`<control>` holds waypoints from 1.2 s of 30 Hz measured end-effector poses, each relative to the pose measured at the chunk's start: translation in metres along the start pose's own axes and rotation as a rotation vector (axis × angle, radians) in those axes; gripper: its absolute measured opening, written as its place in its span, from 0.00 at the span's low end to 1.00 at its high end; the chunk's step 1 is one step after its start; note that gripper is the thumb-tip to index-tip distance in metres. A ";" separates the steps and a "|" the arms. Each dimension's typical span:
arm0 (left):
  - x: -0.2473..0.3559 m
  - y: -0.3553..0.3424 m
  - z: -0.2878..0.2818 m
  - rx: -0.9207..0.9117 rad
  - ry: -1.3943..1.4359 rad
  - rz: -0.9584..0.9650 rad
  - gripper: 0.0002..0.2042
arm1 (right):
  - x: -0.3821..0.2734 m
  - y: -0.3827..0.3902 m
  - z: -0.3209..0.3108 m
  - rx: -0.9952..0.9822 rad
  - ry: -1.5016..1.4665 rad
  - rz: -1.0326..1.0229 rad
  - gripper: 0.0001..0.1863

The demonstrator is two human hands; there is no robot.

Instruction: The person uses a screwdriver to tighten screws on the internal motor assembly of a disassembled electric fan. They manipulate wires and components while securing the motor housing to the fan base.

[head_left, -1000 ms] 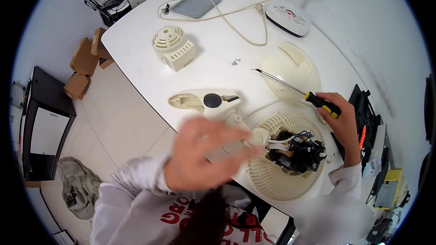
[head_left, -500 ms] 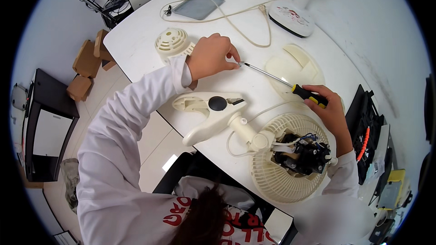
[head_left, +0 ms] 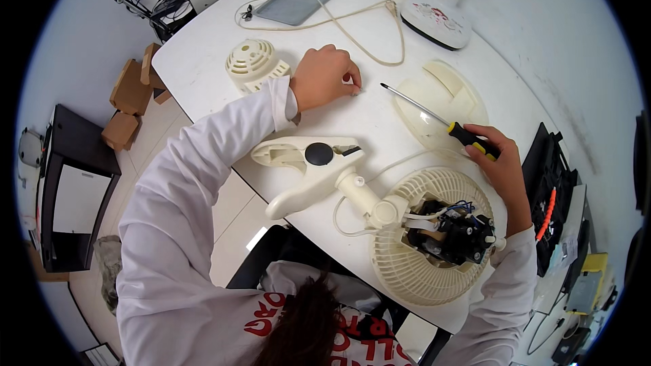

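My left hand (head_left: pixel 324 76) is held over the middle of the table, thumb and forefinger pinched together on something tiny and pale that I cannot make out. In my right hand (head_left: pixel 505 159) is a yellow-and-black screwdriver (head_left: pixel 422 108), its metal tip pointing toward my left fingers with a gap between. Below lies a cream clip fan: its clamp (head_left: pixel 291 193) sits toward the left, and its round grille (head_left: pixel 397 268) lies under the exposed black motor (head_left: pixel 451 234). A slotted cream motor cover (head_left: pixel 248 59) stands beside my left wrist. Behind the screwdriver lies a smooth cream round piece (head_left: pixel 434 105).
A grey tray (head_left: pixel 293 5) and a looped pale power cord (head_left: pixel 346 30) lie at the table's far side. Near the wall stands a white base (head_left: pixel 436 19) with red print. A black tool case (head_left: pixel 540 183) is at the right; cardboard boxes (head_left: pixel 130 88) are on the floor left.
The screwdriver tip has drawn back from my left fingertips, moving right as my right hand moved slightly right. My left hand stays pinched in nearly the same place.
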State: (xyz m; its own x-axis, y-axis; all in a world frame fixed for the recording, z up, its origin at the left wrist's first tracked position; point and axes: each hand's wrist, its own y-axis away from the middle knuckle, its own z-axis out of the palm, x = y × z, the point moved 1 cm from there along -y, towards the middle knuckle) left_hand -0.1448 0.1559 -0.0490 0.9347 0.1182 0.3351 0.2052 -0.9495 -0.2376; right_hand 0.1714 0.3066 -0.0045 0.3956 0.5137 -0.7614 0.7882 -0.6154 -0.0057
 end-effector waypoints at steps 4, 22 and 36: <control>0.003 -0.004 -0.002 -0.050 -0.008 -0.037 0.05 | 0.007 0.008 -0.008 0.020 -0.014 -0.047 0.18; 0.053 0.007 -0.086 0.294 -0.129 0.306 0.05 | 0.036 0.069 -0.049 0.380 -0.326 0.016 0.21; 0.298 0.146 -0.111 0.053 0.154 1.153 0.06 | 0.064 0.161 -0.024 0.669 -0.625 0.074 0.33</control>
State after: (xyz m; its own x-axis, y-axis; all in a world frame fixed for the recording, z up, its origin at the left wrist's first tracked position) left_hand 0.1315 0.0202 0.1179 0.5304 -0.8477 0.0018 -0.7286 -0.4570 -0.5102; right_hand 0.3347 0.2549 -0.0389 -0.0460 0.1626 -0.9856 0.2566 -0.9516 -0.1689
